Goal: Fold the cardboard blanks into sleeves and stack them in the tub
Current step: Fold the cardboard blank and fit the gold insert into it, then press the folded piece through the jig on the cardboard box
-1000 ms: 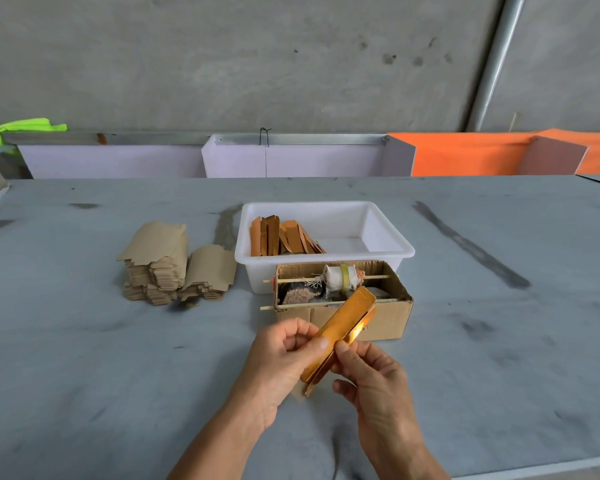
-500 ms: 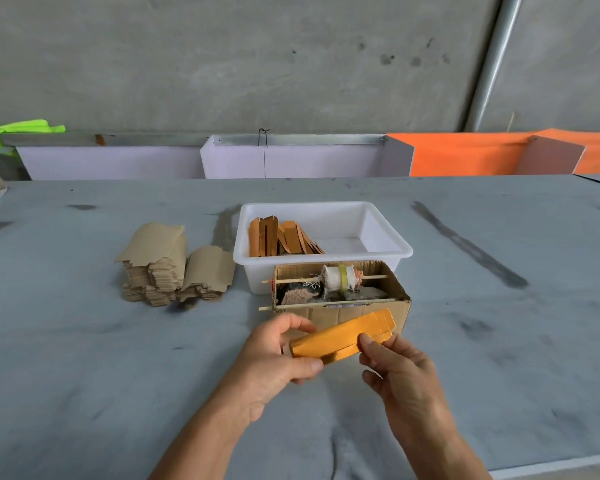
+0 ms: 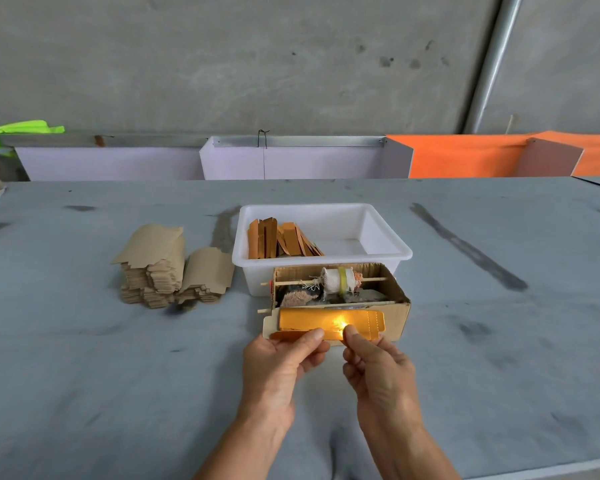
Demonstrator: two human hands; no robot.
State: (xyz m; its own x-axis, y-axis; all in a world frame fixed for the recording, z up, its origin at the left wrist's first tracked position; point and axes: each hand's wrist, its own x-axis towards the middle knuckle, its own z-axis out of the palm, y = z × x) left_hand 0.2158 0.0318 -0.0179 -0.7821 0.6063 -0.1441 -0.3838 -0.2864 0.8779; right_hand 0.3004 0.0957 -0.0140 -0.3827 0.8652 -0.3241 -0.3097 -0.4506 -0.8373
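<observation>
Shiny gold blank [image 3: 329, 323] held flat and long, just in front of the brown box [image 3: 340, 296], near the middle of the table [image 3: 84, 375]. Pinched on its near edge by the left hand [image 3: 278, 367], thumb on top, and by the right hand [image 3: 378, 370], thumb on top too. White tub [image 3: 388, 251] just behind the brown box, touching it. Inside the tub, at its left end, a row of orange sleeves [image 3: 281, 239] standing on edge and leaning; right end bare. Inside the brown box, a white roll [image 3: 338, 281] on a thin stick, with dark scraps under it. Left of the tub, two piles of brown blanks [image 3: 174, 268] side by side on the table.
</observation>
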